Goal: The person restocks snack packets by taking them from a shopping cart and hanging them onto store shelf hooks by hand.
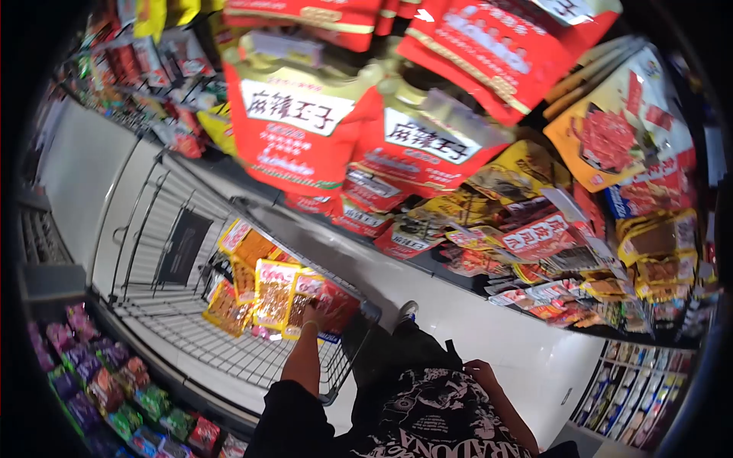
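Note:
My left hand [311, 314] reaches down into a wire shopping cart [206, 340]. Its fingers are closed at a yellow-edged snack packet [296, 324] with a brown window. Beside that lies another yellow and white snack packet [273, 286], and more orange and yellow packets [227, 309] are piled to the left. A red packet [341, 305] sits at the near end of the cart. By my hip hangs my right hand [479, 371], away from the cart and shelves; its fingers are mostly hidden from above.
Red hanging snack bags [298, 126] fill the shelf ahead. Yellow and red packets [534, 237] crowd the shelf on the right. Colourful small bags [126, 385] are displayed at the lower left. My shoe [408, 311] stands on the pale tiled floor [450, 317].

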Available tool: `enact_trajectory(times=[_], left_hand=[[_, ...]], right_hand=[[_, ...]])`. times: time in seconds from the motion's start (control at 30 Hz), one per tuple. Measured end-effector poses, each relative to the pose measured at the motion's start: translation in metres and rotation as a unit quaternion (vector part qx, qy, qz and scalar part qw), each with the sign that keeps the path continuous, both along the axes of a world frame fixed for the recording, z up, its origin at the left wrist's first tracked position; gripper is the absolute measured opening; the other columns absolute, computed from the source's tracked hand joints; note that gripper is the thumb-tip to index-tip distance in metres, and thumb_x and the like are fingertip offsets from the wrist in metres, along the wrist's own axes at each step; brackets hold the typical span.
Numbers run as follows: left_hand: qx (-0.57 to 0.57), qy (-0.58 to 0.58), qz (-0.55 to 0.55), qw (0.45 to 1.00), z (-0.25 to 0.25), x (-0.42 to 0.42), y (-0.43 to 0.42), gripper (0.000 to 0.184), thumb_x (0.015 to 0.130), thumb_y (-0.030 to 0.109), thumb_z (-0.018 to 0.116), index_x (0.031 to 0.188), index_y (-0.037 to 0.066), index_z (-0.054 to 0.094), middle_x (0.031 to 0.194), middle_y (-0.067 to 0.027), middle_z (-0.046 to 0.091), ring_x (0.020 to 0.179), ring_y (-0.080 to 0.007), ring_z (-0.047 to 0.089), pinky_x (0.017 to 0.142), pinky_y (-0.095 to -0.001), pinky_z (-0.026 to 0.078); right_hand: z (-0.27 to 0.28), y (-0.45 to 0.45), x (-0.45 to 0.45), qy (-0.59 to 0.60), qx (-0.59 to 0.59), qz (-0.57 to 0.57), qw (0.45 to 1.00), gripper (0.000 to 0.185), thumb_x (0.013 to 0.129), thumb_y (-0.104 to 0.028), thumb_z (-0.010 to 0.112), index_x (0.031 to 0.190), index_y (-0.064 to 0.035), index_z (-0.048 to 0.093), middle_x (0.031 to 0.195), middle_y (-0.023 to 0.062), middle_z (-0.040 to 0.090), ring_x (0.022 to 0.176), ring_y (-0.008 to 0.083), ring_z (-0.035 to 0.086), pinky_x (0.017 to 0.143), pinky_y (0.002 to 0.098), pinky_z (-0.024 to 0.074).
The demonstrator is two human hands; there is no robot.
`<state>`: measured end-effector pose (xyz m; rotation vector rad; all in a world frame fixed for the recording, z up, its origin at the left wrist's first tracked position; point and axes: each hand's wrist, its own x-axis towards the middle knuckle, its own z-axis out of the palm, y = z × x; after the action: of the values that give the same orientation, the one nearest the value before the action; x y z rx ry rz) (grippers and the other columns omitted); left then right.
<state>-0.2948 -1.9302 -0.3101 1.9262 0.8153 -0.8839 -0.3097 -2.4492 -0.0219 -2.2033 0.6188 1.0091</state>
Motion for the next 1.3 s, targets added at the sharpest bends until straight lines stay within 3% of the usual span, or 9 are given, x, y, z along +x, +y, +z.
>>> enact_trajectory(times=[0.33,0.57,0.73,0.8,0.87,0.93,1.1,1.2,1.3], left_hand=[[0.064,0.07,-0.16,0.982,0.1,0.04,-0.033,0.059,0.085,0.051,0.054,0.111,-0.001,0.064,0.11,-0.0283,0.063,0.109,-0.0399,0.06,0.093,-0.0435,0.049],[0.033,-0.066,-0.25,0.965,0.003,-0.004,-0.045,0.065,0.089,0.062,0.04,0.102,0.006,0.07,0.104,-0.0278,0.065,0.102,-0.0448,0.061,0.092,-0.0475,0.047],[-0.123,-0.153,0.06,0.979,0.077,-0.016,0.01,0.03,0.084,0.029,0.062,0.091,0.001,0.071,0.075,-0.0166,0.069,0.076,-0.0281,0.069,0.069,-0.0371,0.052],[-0.126,-0.236,0.155,0.951,0.108,-0.014,0.04,0.01,0.082,0.01,0.059,0.079,0.002,0.064,0.079,-0.0134,0.068,0.075,-0.0248,0.069,0.064,-0.0345,0.055],[-0.272,-0.229,0.338,0.872,0.253,0.021,0.028,0.008,0.087,0.007,0.051,0.079,0.006,0.052,0.09,-0.0165,0.068,0.075,-0.0284,0.069,0.059,-0.0371,0.058],[-0.208,-0.241,0.283,0.905,0.261,0.029,0.061,0.012,0.088,0.008,0.047,0.098,0.003,0.052,0.098,-0.0175,0.066,0.079,-0.0301,0.069,0.058,-0.0379,0.058],[-0.16,-0.202,0.307,0.916,0.247,0.038,0.078,0.013,0.091,0.009,0.052,0.094,-0.001,0.059,0.091,-0.016,0.068,0.071,-0.0232,0.068,0.054,-0.0326,0.055],[-0.072,-0.151,0.274,0.947,0.187,0.003,0.088,0.026,0.088,0.017,0.057,0.101,-0.005,0.061,0.086,-0.0122,0.066,0.069,-0.0211,0.066,0.053,-0.033,0.055],[-0.025,-0.07,0.283,0.956,0.144,-0.041,0.081,0.027,0.084,0.019,0.06,0.102,0.0,0.063,0.083,-0.013,0.066,0.072,-0.0232,0.067,0.056,-0.0365,0.056]], right_hand=[[-0.026,-0.014,-0.012,-0.013,-0.01,-0.001,1.0,0.032,0.08,-0.026,0.072,0.102,-0.0035,0.07,0.091,0.0086,0.071,0.077,0.0156,0.065,0.07,0.0306,0.0522],[-0.03,0.005,0.031,-0.011,0.01,0.04,0.999,0.036,0.079,-0.035,0.067,0.102,-0.0067,0.07,0.099,0.012,0.071,0.091,0.0253,0.068,0.083,0.0363,0.0524],[-0.071,0.001,0.061,-0.068,0.017,0.115,0.991,0.031,0.081,-0.03,0.066,0.101,-0.0073,0.071,0.097,0.0101,0.071,0.089,0.0227,0.067,0.081,0.0346,0.0526],[-0.072,0.005,0.078,-0.098,0.025,0.121,0.988,0.03,0.082,-0.03,0.066,0.1,-0.0073,0.071,0.098,0.0108,0.07,0.091,0.024,0.067,0.084,0.0352,0.0519],[-0.074,0.01,0.093,-0.133,0.044,0.119,0.983,0.029,0.082,-0.029,0.065,0.1,-0.0058,0.07,0.098,0.0119,0.07,0.093,0.0257,0.067,0.084,0.0362,0.0517],[-0.069,0.016,0.107,-0.158,0.063,0.113,0.979,0.03,0.083,-0.029,0.065,0.1,-0.005,0.07,0.097,0.0126,0.07,0.093,0.0263,0.067,0.084,0.0363,0.0516],[-0.089,0.013,0.12,-0.156,0.134,0.052,0.977,0.028,0.08,-0.025,0.064,0.099,-0.0054,0.07,0.093,0.0126,0.07,0.086,0.0245,0.067,0.079,0.0354,0.0525],[-0.099,0.003,0.103,-0.085,0.183,-0.051,0.978,0.023,0.083,-0.017,0.064,0.102,-0.003,0.068,0.088,0.0091,0.069,0.076,0.0162,0.063,0.063,0.031,0.0527],[-0.083,0.0,0.072,-0.011,0.167,-0.09,0.982,0.025,0.085,-0.016,0.063,0.107,-0.0044,0.065,0.09,0.0048,0.065,0.082,0.0159,0.062,0.067,0.0335,0.0514]])
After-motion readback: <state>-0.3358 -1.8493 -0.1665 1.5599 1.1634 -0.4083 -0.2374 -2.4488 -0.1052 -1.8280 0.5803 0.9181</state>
